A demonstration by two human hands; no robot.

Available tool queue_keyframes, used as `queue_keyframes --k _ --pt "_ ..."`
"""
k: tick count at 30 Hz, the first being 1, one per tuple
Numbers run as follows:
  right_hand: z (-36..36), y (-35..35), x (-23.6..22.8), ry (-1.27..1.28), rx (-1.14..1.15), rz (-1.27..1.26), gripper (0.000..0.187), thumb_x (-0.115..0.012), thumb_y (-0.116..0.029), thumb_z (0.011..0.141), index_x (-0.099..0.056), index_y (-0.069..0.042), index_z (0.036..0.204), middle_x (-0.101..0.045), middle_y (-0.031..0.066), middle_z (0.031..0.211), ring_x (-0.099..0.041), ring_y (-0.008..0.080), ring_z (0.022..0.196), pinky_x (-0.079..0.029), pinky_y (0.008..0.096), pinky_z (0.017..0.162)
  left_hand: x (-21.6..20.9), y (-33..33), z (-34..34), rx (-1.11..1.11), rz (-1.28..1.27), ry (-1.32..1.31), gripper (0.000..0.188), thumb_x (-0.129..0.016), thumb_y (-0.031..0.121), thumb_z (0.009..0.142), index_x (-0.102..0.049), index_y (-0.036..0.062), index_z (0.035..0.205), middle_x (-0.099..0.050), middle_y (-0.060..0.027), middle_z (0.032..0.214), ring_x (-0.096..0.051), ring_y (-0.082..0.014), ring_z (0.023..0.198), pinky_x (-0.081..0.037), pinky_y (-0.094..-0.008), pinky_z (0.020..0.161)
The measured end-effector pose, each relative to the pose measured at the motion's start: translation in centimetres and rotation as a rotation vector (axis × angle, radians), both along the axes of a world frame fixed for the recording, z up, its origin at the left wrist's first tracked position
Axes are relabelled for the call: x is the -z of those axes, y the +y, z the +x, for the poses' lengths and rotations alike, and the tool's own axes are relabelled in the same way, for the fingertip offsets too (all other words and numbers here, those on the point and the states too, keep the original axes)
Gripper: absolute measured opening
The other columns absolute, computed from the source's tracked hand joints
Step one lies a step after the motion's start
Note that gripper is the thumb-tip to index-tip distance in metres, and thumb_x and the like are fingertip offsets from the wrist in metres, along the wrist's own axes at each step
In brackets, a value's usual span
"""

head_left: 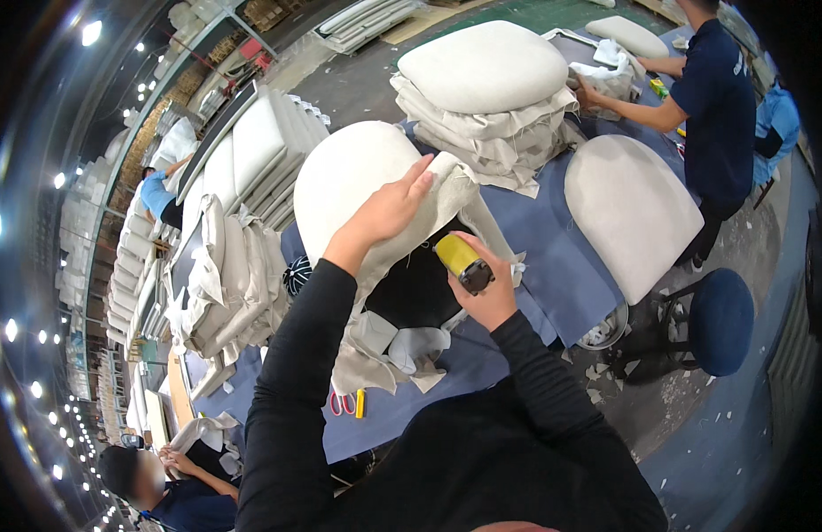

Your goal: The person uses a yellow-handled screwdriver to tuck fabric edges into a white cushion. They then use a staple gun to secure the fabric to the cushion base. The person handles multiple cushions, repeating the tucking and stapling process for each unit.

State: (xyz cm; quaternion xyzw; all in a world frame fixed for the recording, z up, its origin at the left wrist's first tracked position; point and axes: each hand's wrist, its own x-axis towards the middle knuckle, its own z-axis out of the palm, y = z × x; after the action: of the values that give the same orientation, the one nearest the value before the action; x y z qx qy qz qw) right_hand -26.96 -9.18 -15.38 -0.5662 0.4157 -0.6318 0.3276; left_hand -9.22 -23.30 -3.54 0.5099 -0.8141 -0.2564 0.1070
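A cream fabric-covered seat cushion [344, 173] is tilted up on the blue-covered table [540, 239] in front of me. My left hand [386, 211] grips its upper edge, with the fingers laid along the folded fabric. Loose cloth hangs around the cushion's black underside [415, 288]. My right hand [488, 288] is wrapped around a yellow-and-black staple gun [458, 255], held at the right of that underside. The tool's nose is hidden, so contact with the fabric cannot be made out. Red-handled scissors [343, 404] and a small yellow tool [360, 403] lie nearer my body.
Stacked cushions [482, 66] stand at the far side, and draped covers [229, 284] are piled on the left. Another finished-looking cushion [633, 213] lies at right, near a blue stool [721, 321]. Co-workers stand at far right [717, 97] and lower left [185, 496].
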Motion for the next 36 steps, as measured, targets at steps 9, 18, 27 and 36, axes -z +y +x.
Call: queue_keyframes --k 9,18,27,36 --pt "-4.7 0.3 -3.6 -0.058 0.007 0.022 0.044 -0.083 -0.004 0.086 -0.074 0.002 0.128 -0.083 0.0147 0.110 -0.081 0.0217 0.101 -0.060 0.0333 0.092 -1.2 3.5 -2.7 0.093 -0.305 -0.230 0.066 -0.058 0.033 0.112 -0.032 0.0343 0.173 -0.072 -0.0210 0.129 -0.072 -0.0451 0.111 -0.057 -0.0524 0.097" --pt "-5.2 -2.5 -4.9 0.100 0.098 -0.010 0.042 -0.082 -0.009 0.087 -0.074 0.001 0.128 -0.083 0.0159 0.110 -0.082 0.0233 0.103 -0.062 0.0331 0.090 -1.0 4.0 -3.0 0.073 -0.321 -0.265 0.074 -0.065 0.025 0.107 -0.032 0.0369 0.173 -0.073 -0.0192 0.126 -0.073 -0.0444 0.106 -0.059 -0.0517 0.093" --pt "-5.2 -1.8 -5.5 0.047 0.001 0.090 0.042 -0.080 -0.008 0.086 -0.074 0.003 0.126 -0.084 0.0144 0.107 -0.082 0.0206 0.100 -0.061 0.0326 0.089 -1.2 4.4 -3.4 0.087 -0.314 -0.290 0.086 -0.066 0.014 0.100 -0.028 0.0377 0.174 -0.071 -0.0197 0.127 -0.073 -0.0448 0.105 -0.059 -0.0529 0.092" --pt "-3.7 -1.5 -4.6 -0.001 -0.028 0.023 0.041 -0.083 -0.007 0.088 -0.075 0.003 0.127 -0.084 0.0135 0.111 -0.080 0.0190 0.100 -0.060 0.0316 0.091 -2.0 4.2 -2.8 0.164 -0.219 -0.248 0.096 -0.069 0.012 0.093 -0.026 0.0364 0.175 -0.066 -0.0251 0.141 -0.069 -0.0473 0.119 -0.055 -0.0509 0.104"
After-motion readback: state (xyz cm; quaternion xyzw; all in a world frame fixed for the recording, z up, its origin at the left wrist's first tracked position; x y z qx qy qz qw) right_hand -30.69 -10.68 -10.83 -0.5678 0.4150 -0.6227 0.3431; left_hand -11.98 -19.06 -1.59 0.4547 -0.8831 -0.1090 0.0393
